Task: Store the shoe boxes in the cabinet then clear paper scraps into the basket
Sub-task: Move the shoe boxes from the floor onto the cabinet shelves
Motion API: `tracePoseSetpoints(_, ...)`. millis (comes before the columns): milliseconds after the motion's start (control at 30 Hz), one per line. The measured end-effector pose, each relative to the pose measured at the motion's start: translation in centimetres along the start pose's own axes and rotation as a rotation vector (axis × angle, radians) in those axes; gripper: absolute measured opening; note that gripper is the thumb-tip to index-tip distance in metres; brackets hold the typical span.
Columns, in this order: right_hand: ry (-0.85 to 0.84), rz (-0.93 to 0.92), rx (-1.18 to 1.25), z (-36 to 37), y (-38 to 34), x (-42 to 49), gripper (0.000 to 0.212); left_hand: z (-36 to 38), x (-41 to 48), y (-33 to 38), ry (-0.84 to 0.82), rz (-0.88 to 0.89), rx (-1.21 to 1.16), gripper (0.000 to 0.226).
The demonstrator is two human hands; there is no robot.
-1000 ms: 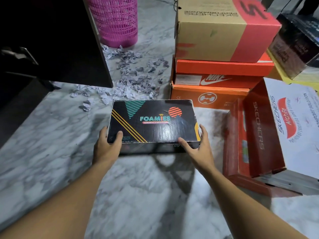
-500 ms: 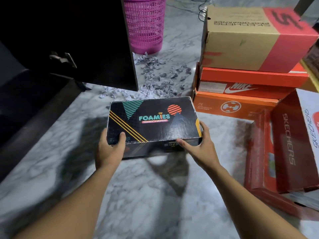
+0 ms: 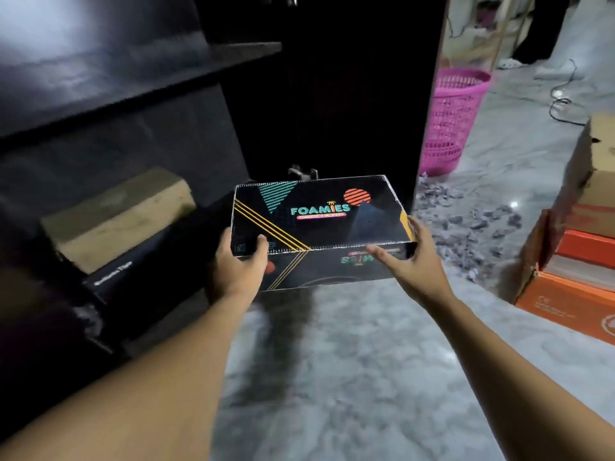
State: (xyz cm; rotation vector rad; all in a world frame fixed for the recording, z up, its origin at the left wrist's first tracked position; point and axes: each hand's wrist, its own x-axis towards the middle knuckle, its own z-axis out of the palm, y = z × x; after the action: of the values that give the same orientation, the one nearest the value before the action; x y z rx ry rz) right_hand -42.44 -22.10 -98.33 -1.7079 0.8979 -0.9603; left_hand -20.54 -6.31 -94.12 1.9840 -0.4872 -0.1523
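I hold a black Foamies shoe box (image 3: 316,217) in the air above the marble floor, lid up. My left hand (image 3: 238,261) grips its near left corner with the thumb on the lid. My right hand (image 3: 407,257) holds the near right corner, fingers along the side. The dark cabinet (image 3: 100,78) stands open on the left, and a tan box (image 3: 113,214) lies on a black box (image 3: 139,261) inside it. Grey paper scraps (image 3: 466,221) litter the floor in front of the pink basket (image 3: 449,118).
The open cabinet door (image 3: 349,94) stands behind the held box. A stack of orange and tan shoe boxes (image 3: 572,261) sits at the right edge. A black cable (image 3: 562,101) runs over the floor at the far right.
The Foamies box has been lifted off the floor and carried left toward the cabinet. My view has swung left, so the cabinet shelves now fill the left side.
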Motion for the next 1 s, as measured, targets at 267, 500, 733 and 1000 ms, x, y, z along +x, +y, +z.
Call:
tracePoseSetpoints(267,-0.255,-0.188,-0.137,9.0,-13.1,11.3,0.108,-8.4,7.9,5.1,0.394,-0.08,-0.207,0.059)
tracePoseSetpoints(500,-0.413,-0.279,-0.06,18.7,-17.8,16.2,0.105,-14.0,12.1,3.8,0.646,-0.166,-0.122,0.059)
tracePoseSetpoints(733,-0.487,-0.234,0.031,27.7,-16.5,18.3,0.1,-16.6,15.2,0.6,0.769,-0.227,-0.059,0.062)
tracePoseSetpoints(1000,-0.525,-0.252,0.07,34.4,-16.4,17.9,0.099,-18.3,16.9,-2.9,0.683,-0.192,0.258,0.086)
